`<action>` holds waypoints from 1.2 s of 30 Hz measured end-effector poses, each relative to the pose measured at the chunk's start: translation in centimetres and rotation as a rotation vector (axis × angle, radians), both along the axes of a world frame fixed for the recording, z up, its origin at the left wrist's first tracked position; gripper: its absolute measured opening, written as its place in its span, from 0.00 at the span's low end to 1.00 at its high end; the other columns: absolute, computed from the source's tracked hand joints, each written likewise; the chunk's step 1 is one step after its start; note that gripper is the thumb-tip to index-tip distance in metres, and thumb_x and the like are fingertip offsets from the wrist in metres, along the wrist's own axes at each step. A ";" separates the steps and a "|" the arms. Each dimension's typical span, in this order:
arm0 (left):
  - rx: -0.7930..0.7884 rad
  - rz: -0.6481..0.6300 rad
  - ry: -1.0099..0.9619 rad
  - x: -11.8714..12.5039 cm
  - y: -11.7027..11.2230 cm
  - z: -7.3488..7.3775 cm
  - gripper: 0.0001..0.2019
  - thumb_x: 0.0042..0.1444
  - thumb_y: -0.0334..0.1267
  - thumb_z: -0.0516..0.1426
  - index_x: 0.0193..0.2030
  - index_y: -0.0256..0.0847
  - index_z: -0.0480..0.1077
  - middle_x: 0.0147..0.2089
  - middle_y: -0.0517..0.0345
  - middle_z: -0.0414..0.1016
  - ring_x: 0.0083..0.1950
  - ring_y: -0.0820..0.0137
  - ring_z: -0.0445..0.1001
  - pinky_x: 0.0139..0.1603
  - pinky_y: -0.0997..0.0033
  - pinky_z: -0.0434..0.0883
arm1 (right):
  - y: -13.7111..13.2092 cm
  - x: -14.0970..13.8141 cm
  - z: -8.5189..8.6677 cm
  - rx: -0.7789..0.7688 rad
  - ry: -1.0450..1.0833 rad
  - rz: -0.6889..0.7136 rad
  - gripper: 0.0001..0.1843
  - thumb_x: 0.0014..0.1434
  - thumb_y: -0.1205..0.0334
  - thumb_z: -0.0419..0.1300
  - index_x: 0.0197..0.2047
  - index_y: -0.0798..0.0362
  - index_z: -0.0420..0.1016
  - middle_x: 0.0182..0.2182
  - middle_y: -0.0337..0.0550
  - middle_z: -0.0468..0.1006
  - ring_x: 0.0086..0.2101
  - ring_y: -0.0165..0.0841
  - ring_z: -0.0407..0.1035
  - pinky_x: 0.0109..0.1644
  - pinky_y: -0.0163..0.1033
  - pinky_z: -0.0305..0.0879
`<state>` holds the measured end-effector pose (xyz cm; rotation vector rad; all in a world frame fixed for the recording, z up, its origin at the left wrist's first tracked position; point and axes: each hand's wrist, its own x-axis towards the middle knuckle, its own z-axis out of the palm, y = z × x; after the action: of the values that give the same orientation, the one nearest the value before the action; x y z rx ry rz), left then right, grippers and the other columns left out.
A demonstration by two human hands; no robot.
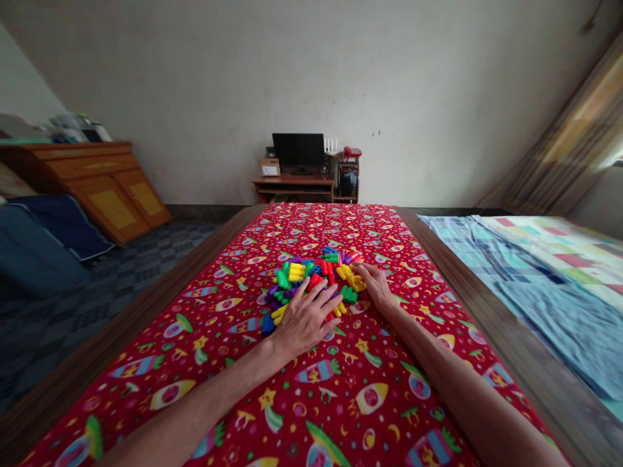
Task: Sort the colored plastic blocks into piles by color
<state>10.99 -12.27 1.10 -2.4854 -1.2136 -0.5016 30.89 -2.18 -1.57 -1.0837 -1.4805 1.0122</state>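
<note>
Glossy, knobbly blocks (pixel 296 272), heaped.
My left hand (pixel 302 319) splays over them, ungrasping; right hand (pixel 377 287) curves alongside, grasp unclear.

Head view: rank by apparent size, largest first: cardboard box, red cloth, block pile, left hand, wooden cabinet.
1. Red cloth
2. Wooden cabinet
3. Block pile and left hand: unsure, as the hand covers part of the pile
4. Cardboard box

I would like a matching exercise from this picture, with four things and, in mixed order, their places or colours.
1. left hand
2. right hand
3. cloth
4. monitor

A. on the desk
B. spread over the near side of the toy blocks
C. red, with printed rockets
D. at the right edge of the toy blocks

Pairs: 1-B, 2-D, 3-C, 4-A
</note>
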 end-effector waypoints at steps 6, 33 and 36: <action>0.041 0.161 -0.202 -5.2 2.0 1.9 0.21 0.68 0.43 0.43 0.58 0.40 0.68 0.63 0.49 0.69 0.65 0.59 0.63 0.69 0.49 0.54 | 0.4 2.9 2.1 0.153 -0.358 0.117 0.30 0.52 0.47 0.62 0.55 0.51 0.74 0.47 0.49 0.80 0.44 0.44 0.74 0.47 0.47 0.69; -0.205 0.296 -0.605 -14.7 8.9 -4.5 0.33 0.61 0.62 0.39 0.41 0.40 0.75 0.50 0.47 0.77 0.53 0.57 0.75 0.56 0.56 0.72 | 9.7 12.5 2.2 -0.157 -1.140 -0.625 0.21 0.62 0.52 0.53 0.47 0.58 0.76 0.46 0.60 0.78 0.48 0.46 0.71 0.43 0.41 0.64; -0.205 0.289 -0.597 -14.7 8.7 -4.4 0.33 0.61 0.62 0.40 0.40 0.40 0.76 0.51 0.46 0.76 0.51 0.57 0.76 0.53 0.57 0.73 | 10.4 12.5 1.7 -0.143 -1.134 -0.641 0.21 0.63 0.53 0.52 0.49 0.58 0.76 0.46 0.59 0.78 0.49 0.47 0.70 0.46 0.43 0.64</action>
<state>-3.70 -3.56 -3.35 -2.3255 -1.8923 -1.1379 43.37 8.22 0.10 -2.2514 -1.6704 -0.0359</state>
